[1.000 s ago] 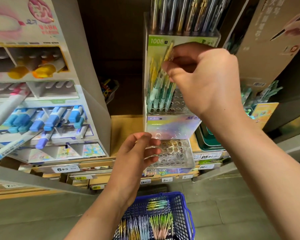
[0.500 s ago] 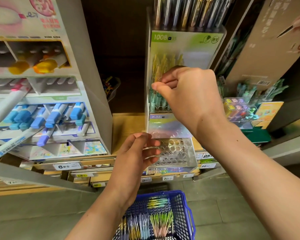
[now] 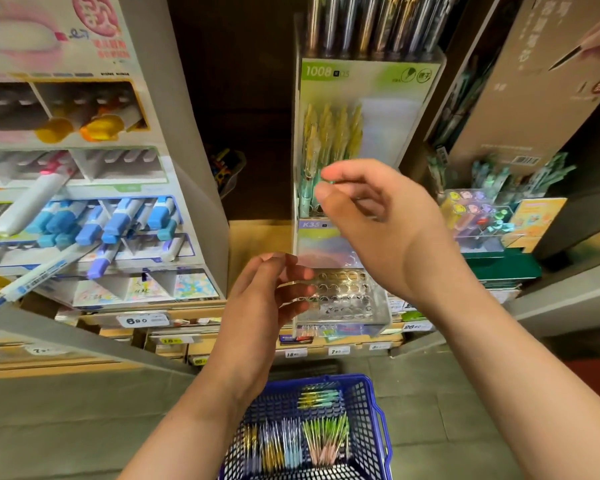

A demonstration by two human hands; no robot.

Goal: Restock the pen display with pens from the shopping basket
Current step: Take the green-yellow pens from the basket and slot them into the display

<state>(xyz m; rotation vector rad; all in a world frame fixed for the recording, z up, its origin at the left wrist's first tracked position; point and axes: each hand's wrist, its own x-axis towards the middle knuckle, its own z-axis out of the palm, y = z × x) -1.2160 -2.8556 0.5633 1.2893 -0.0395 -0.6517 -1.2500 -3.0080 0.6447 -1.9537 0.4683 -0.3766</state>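
Your right hand (image 3: 378, 223) hangs loosely curled, empty, before the racked pens (image 3: 329, 140). Your left hand (image 3: 264, 303), likewise relaxed and empty, is just left of the clear holed tray (image 3: 347, 296).

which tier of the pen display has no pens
The bottom K35 tier: nothing stands in it, while the 1008 tier above holds pens.

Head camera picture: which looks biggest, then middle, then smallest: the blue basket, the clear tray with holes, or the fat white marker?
1. Blue basket, even though the picture's bottom edge cuts it off.
2. Clear tray with holes, partly behind the left hand.
3. Fat white marker.
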